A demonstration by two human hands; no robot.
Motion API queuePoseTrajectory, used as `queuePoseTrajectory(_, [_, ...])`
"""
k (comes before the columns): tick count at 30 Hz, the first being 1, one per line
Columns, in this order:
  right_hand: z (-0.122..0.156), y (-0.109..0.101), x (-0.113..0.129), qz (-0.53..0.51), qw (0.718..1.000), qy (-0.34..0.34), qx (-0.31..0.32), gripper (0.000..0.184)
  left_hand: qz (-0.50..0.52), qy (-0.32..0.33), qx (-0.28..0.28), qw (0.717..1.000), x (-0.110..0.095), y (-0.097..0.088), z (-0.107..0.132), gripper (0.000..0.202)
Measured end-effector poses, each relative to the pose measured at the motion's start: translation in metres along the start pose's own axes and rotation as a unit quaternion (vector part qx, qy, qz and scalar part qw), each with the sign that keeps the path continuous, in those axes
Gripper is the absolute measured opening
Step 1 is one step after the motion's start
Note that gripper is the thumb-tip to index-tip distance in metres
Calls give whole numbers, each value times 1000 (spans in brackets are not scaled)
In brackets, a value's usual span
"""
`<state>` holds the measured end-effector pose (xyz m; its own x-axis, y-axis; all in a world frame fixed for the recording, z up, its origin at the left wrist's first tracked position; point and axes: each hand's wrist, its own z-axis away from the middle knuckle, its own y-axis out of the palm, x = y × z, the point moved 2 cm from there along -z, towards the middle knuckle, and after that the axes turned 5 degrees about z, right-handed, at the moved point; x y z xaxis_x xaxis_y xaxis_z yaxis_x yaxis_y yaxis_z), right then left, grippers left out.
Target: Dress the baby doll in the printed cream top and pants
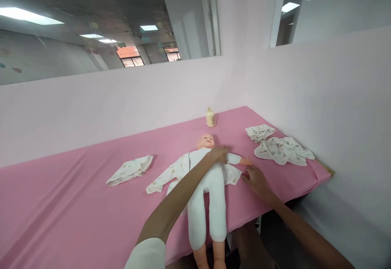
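A baby doll (200, 141) in white leggings lies face up on the pink-covered table, its head away from me. A printed white baby shirt (179, 169) is spread under it, one sleeve stretched out to the left. My left arm crosses over the doll's body. At its upper arm, my left hand (218, 154) is closed on the shirt's edge, with the fingertips mostly hidden. Close to the doll's hand (245, 161) and the shirt's right corner, my right hand (256, 179) is low over the table with bent fingers and thumb apart.
A folded printed cloth (130, 170) lies to the left. At the right are another folded cloth (259, 132) and a loose printed garment (284, 150). A cream pump bottle (210, 118) stands by the back wall. The table (76, 220) meets walls behind and right.
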<state>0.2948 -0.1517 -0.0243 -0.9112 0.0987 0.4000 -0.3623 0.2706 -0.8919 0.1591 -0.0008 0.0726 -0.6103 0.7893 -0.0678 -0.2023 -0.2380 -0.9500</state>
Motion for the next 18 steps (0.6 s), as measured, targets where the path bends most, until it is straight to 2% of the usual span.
queuePoseTrajectory(4, [-15, 17, 11, 24, 1000, -10, -16, 16, -52, -51, 7, 997, -7, 12, -15, 61])
queuePoseTrajectory(6, [-19, 22, 14, 43, 999, -29, -15, 12, -64, -68, 0, 996, -4, 14, -13, 56])
queuePoseTrajectory(9, [-22, 22, 13, 66, 995, -75, 6, 16, -68, -75, -13, 995, 2, 9, -3, 54])
queuePoseTrajectory(11, [-27, 15, 3, 65, 994, -92, 13, 18, -66, -74, -28, 995, 7, 4, 7, 51])
queuePoseTrajectory(13, [-37, 2, -15, 63, 995, -72, -2, 18, -61, -74, -42, 994, 10, 0, 20, 48])
queuePoseTrajectory(18, [-88, -44, -70, 41, 994, 69, -78, 17, -41, -51, -79, 995, 6, 0, 52, 46])
